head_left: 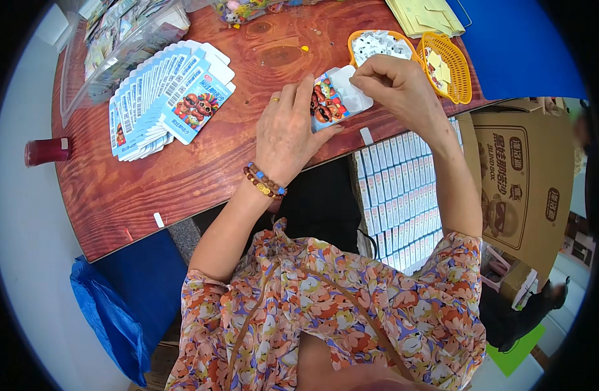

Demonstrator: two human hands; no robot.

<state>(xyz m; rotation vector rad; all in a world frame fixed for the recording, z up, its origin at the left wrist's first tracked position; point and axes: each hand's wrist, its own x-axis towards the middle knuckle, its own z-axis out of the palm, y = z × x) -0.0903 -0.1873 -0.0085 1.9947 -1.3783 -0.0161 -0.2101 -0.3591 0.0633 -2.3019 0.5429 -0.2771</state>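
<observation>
My left hand [287,127] grips a small light-blue carton [327,107] printed with colourful cartoon figures, near the table's front edge. The carton's open end points to the right, where a whitish, partly see-through piece [353,90] shows; I cannot tell whether it is a flap or a small bag. My right hand [398,88] is closed in a pinch at that end, and its fingers hide what they hold. To the left lies a fanned stack of flat blue-and-white cartons [159,98] of the same design.
An orange basket [351,44] of small white packets and a yellow basket [467,78] with paper slips stand at the right. Yellow papers [429,16] lie behind. A clear bin [84,85] of packets is back left. Finished-looking boxes [403,195] stand in rows below, beside a large cardboard carton [527,189].
</observation>
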